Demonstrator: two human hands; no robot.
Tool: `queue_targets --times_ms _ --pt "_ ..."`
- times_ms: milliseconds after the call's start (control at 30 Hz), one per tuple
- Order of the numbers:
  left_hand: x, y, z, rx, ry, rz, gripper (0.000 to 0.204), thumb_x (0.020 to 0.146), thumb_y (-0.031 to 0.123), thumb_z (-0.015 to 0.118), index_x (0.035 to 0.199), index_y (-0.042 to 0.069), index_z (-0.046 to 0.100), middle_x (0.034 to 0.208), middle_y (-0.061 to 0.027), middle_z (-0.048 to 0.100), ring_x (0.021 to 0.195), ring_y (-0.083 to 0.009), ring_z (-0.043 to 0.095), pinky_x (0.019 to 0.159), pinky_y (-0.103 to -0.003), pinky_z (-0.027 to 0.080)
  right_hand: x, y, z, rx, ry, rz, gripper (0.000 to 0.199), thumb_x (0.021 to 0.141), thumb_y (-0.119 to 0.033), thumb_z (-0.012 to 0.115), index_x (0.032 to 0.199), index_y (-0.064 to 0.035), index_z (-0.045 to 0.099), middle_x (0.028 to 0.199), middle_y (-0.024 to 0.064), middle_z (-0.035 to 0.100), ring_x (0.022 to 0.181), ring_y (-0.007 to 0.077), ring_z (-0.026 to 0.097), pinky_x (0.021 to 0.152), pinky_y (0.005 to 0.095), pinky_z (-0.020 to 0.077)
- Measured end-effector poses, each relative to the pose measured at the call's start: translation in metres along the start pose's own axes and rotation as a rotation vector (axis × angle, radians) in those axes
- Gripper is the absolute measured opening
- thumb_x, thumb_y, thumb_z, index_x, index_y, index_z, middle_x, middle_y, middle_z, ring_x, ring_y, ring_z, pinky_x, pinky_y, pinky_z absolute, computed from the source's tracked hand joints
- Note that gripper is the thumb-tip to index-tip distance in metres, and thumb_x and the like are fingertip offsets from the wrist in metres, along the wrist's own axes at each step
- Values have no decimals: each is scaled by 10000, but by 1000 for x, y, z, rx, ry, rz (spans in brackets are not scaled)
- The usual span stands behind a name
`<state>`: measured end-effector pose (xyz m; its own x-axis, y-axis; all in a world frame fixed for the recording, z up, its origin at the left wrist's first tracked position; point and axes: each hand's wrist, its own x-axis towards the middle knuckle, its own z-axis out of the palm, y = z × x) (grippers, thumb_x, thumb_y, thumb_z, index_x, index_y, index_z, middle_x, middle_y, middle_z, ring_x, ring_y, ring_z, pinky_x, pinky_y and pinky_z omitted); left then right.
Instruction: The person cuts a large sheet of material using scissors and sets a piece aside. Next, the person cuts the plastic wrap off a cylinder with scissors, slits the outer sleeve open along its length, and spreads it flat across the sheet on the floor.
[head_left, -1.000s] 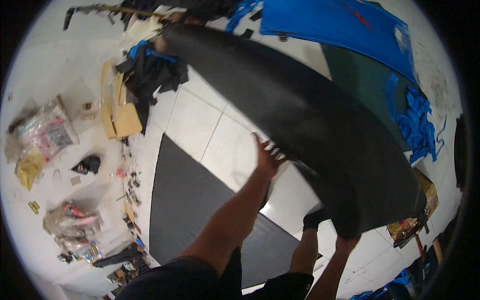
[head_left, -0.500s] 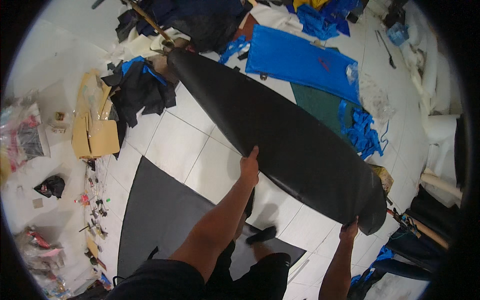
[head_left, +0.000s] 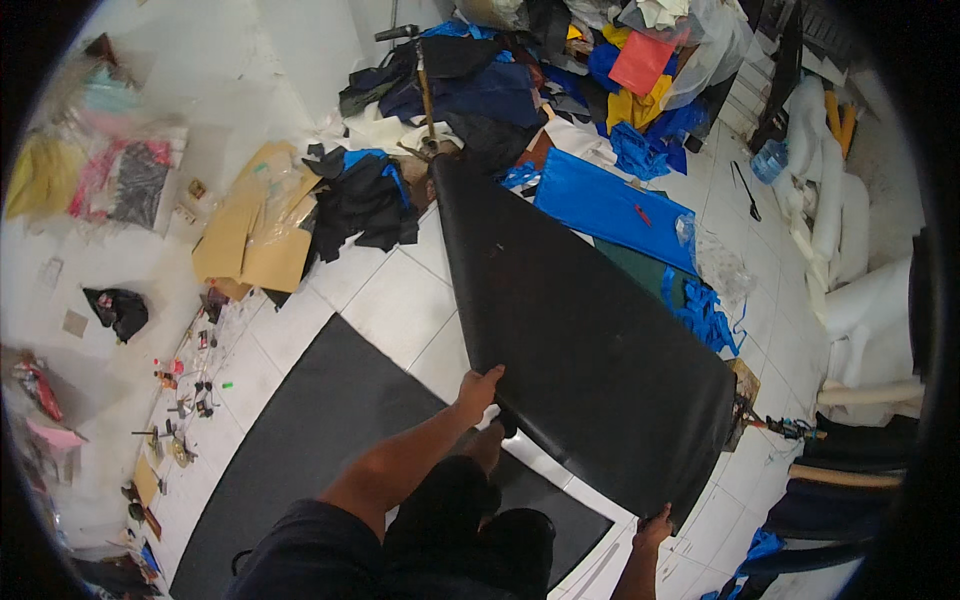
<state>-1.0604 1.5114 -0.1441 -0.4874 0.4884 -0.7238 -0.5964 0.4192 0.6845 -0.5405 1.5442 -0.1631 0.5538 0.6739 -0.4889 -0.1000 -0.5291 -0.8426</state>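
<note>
A wide black sheet (head_left: 590,350), smooth and leather-like, stretches across the middle, slanting down from far left to near right. Its far left end meets a stand with a wooden pole (head_left: 427,100); its right side lies by another support (head_left: 785,427). My left hand (head_left: 478,392) grips the near edge at its left part, thumb on top. At the near right corner, my right hand (head_left: 652,528) pinches the same edge, its fingers partly hidden beneath. Below my left arm, a flat dark grey sheet (head_left: 320,440) lies on the tiled floor around my legs.
Cardboard pieces (head_left: 235,235) and black cloth scraps (head_left: 368,205) lie at the left. Beyond the sheet are a blue panel (head_left: 610,208), blue strips (head_left: 708,318) and heaped fabric (head_left: 470,90). Small tools (head_left: 180,445) line the left wall; rolls (head_left: 850,475) lie at the right.
Both hands have drawn the black sheet's edge nearer to me, and more of its surface is spread out. The view has shifted, showing more of the far fabric heap.
</note>
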Motion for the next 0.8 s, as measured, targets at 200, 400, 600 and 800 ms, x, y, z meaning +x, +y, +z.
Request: queue_targets --times_ms 200,400,600,800 --pt "-125 -46 -104 44 43 40 434 865 392 695 690 30 532 691 -54 539 624 -151 511 560 -361 428 -136 44 -99 147 -8 -86 458 925 -394 619 1082 25 523 987 157 642 824 278 664 612 380 548" --pt "-267 -58 -217 238 166 48 545 868 433 690 596 5 489 627 -66 540 591 -166 512 570 -357 427 -267 95 -190 -121 180 -172 671 890 -494 644 847 173 580 876 221 636 735 278 601 610 421 508" --pt "-342 -142 -323 309 66 38 642 885 464 640 503 -32 500 508 -125 533 522 -214 548 578 -410 447 -348 147 -292 -308 141 -309 675 883 -498 643 1015 160 569 941 213 638 759 295 609 624 421 512" --pt "-413 -173 -400 298 -53 95 621 898 466 628 569 -49 515 532 -143 502 510 -223 523 530 -419 429 -418 159 -356 -1006 197 -515 627 838 -418 712 1181 81 550 1000 244 627 806 311 627 676 439 527"
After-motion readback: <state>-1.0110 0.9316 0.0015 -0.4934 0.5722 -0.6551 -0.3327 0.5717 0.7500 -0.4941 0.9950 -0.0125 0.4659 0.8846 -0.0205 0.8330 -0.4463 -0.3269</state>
